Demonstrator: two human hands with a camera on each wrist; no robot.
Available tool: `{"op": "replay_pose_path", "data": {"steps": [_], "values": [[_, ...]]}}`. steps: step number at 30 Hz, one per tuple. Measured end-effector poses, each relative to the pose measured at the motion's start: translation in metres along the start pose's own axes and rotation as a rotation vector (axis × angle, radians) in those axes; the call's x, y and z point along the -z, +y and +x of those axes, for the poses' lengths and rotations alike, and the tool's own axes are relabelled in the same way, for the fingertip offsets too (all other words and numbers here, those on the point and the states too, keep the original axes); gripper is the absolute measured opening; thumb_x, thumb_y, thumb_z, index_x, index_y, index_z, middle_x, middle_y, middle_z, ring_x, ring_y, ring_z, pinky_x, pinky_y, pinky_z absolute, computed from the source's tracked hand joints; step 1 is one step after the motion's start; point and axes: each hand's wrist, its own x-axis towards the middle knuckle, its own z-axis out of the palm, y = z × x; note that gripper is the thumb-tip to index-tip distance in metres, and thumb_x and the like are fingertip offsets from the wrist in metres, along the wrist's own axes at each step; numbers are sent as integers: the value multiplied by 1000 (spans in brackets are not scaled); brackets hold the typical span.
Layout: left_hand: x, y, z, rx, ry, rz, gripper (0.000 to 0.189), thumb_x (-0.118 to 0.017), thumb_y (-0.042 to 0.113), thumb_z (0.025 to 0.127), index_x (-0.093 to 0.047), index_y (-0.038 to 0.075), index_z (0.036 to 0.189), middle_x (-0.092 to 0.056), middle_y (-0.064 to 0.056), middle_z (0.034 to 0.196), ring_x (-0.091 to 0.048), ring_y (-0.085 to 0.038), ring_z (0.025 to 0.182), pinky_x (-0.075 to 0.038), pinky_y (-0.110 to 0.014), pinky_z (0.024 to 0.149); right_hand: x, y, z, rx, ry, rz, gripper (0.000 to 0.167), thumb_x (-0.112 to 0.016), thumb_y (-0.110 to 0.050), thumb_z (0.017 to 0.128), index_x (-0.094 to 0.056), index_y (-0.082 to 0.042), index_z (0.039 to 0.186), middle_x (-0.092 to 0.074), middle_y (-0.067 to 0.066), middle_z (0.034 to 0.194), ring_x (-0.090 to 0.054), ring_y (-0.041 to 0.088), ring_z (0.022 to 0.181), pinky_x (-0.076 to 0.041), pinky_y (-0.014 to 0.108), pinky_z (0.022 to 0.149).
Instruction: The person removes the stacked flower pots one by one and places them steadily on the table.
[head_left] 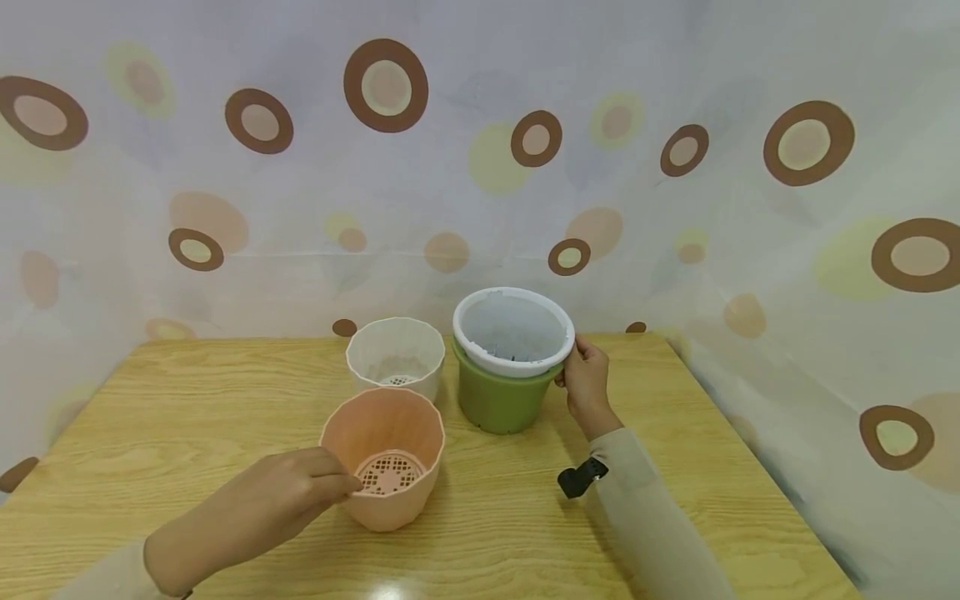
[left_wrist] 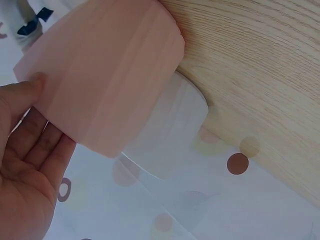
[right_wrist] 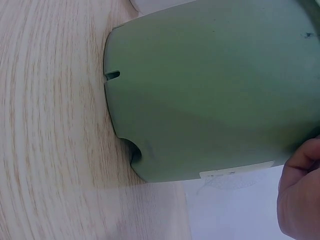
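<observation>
In the head view, my left hand (head_left: pixel 281 493) pinches the near rim of a peach plastic flower pot (head_left: pixel 384 417) with a pierced base. The left wrist view shows the thumb (left_wrist: pixel 25 95) on the outer wall and the other fingers over the rim. To the right, a white flower pot (head_left: pixel 517 325) sits nested in a green flower pot (head_left: pixel 498 407), its rim above the green one. My right hand (head_left: pixel 587 385) grips the right side of the rims. Notches show along the green pot's base in the right wrist view.
A cream faceted flower pot (head_left: pixel 396 343) stands behind the peach one, close to the green pot's left. All are on a wood-grain table (head_left: pixel 225 400). A patterned curtain (head_left: pixel 450 192) hangs along the table's back and right side.
</observation>
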Motion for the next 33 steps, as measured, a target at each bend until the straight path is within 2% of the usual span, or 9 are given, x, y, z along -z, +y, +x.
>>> {"op": "replay_pose_path", "data": {"steps": [3, 9, 14, 21, 27, 33], "values": [[-1, -2, 0, -15, 0, -12, 21, -77, 13, 75, -73, 14, 96, -66, 9, 91, -63, -5, 83, -53, -18, 71, 0, -1, 0, -6, 1, -3, 40, -46, -25, 102, -56, 4, 128, -55, -7, 61, -47, 2, 45, -41, 15, 44], [3, -5, 1, -23, -22, -22, 21, -78, 21, 77, -74, 15, 97, -66, 9, 94, -62, -6, 85, -54, -21, 72, 1, -2, 0, -38, -8, -16, 41, -46, -26, 102, -57, 5, 127, -55, -7, 61, -47, 2, 46, -43, 15, 45], [5, -7, 5, -11, -24, -31, 17, -70, 29, 88, -74, 17, 98, -67, 8, 95, -63, -8, 87, -55, -25, 73, 2, -4, 1, -81, -13, -11, 42, -45, -27, 102, -56, 4, 129, -54, -6, 60, -48, 2, 46, -44, 14, 46], [13, -14, 17, -19, 50, -8, 31, -56, 36, 97, -71, 12, 109, -66, 4, 97, -61, -8, 81, -52, -21, 67, 6, -9, 2, -156, -67, 33, 45, -46, -27, 102, -49, 2, 137, -54, -6, 60, -49, 2, 47, -44, 13, 47], [27, -23, 27, 28, 40, 11, 44, -41, 42, 101, -68, 10, 117, -67, -1, 103, -64, -11, 83, -54, -23, 66, 8, -11, 3, -209, -117, 52, 46, -44, -25, 103, -45, 1, 140, -53, -5, 67, -49, 3, 49, -45, 13, 48], [33, -28, 39, -1, 55, -1, 41, -45, 37, 101, -66, 8, 120, -67, -2, 108, -64, -13, 87, -54, -24, 68, 14, -16, 3, -262, -167, 68, 46, -40, -23, 104, -41, 3, 142, -53, -5, 74, -50, 4, 53, -45, 13, 50]]}}
